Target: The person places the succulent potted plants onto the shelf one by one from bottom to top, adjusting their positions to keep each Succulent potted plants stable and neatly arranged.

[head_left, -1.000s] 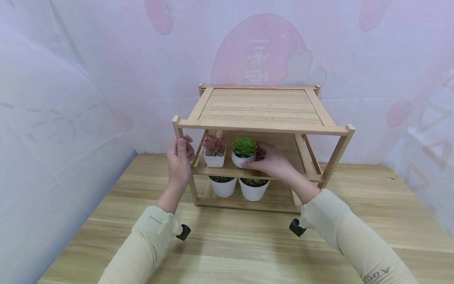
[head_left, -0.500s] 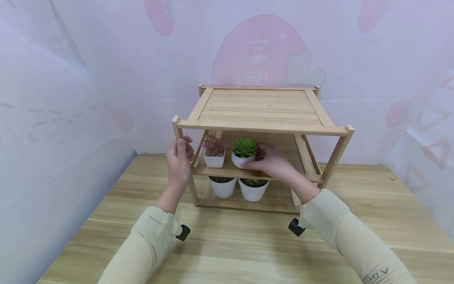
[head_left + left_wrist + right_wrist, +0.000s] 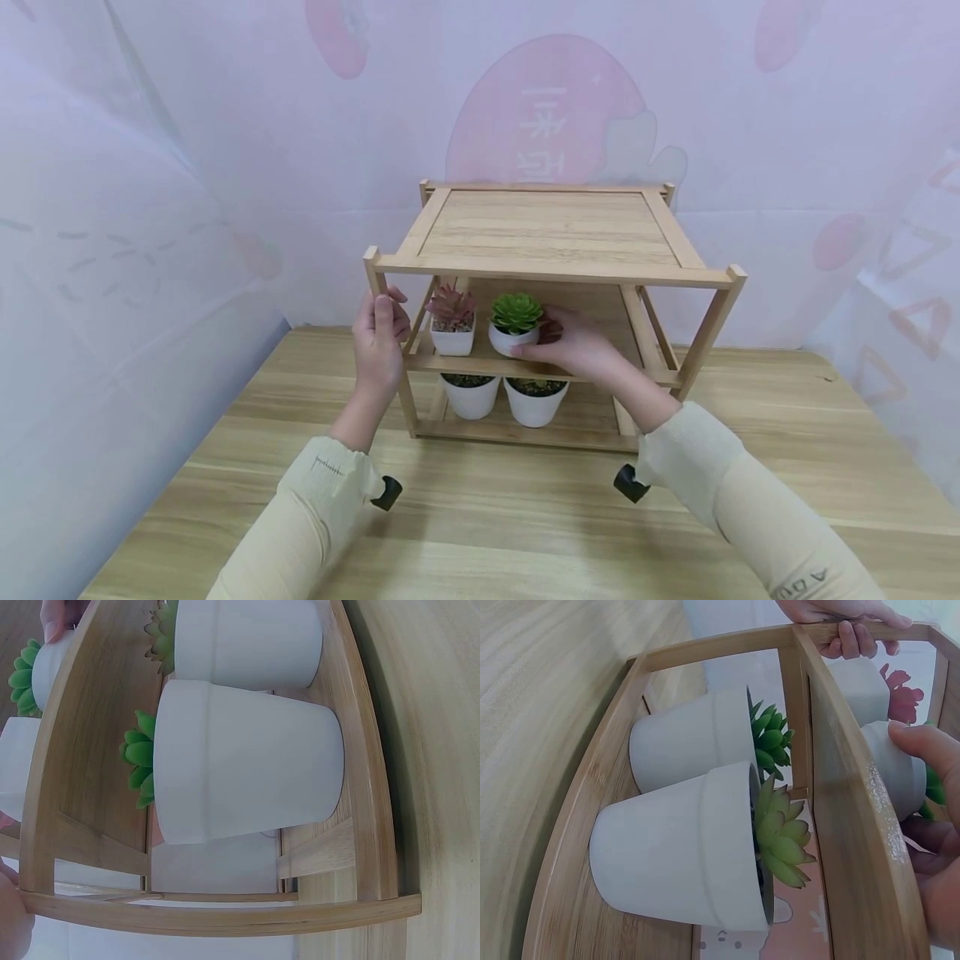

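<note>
My left hand (image 3: 381,337) grips the front left post of a wooden shelf rack (image 3: 555,271), just under the top board. On the middle shelf, my right hand (image 3: 573,340) holds a small round white pot with a green succulent (image 3: 516,321), thumb at its front and fingers around its right side. Just left of it stands a square white pot with a pink succulent (image 3: 452,325). In the right wrist view the thumb (image 3: 922,739) lies against the round pot's wall. Whether that pot's base touches the shelf cannot be told.
Two larger white pots, the left one (image 3: 471,397) and the right one (image 3: 535,405), stand on the bottom shelf with green succulents. The rack stands on a wood-grain table (image 3: 510,533). Behind it hangs a pale printed cloth (image 3: 337,167).
Hardly anything differs. Both hands keep their grips, and the pots stay in place; the whole view has shifted very slightly.
</note>
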Available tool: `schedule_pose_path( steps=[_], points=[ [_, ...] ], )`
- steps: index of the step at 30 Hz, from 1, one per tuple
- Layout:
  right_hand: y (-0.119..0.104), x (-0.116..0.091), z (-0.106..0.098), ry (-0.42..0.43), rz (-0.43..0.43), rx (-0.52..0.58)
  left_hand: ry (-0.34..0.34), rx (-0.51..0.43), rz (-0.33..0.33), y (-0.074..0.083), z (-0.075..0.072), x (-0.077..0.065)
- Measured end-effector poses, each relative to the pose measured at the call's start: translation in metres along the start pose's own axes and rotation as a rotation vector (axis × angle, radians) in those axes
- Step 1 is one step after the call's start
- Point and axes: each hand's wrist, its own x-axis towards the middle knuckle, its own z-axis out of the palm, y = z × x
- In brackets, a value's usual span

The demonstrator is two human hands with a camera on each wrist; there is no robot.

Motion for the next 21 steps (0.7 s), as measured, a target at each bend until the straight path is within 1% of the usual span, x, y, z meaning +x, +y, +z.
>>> schedule_pose_path(
  steps=[13,17,21],
  points=[
    [0.005,-0.006,-0.008,-0.027,-0.020,0.033,0.003,0.012,-0.003,0.000,0.000,0.000],
    [0.007,-0.010,-0.011,-0.014,-0.028,0.069,-0.001,0.000,-0.006,0.000,0.000,0.000],
    [0.008,-0.014,-0.013,0.009,-0.049,0.081,-0.001,-0.013,0.000,0.001,0.000,-0.001]
  ],
)
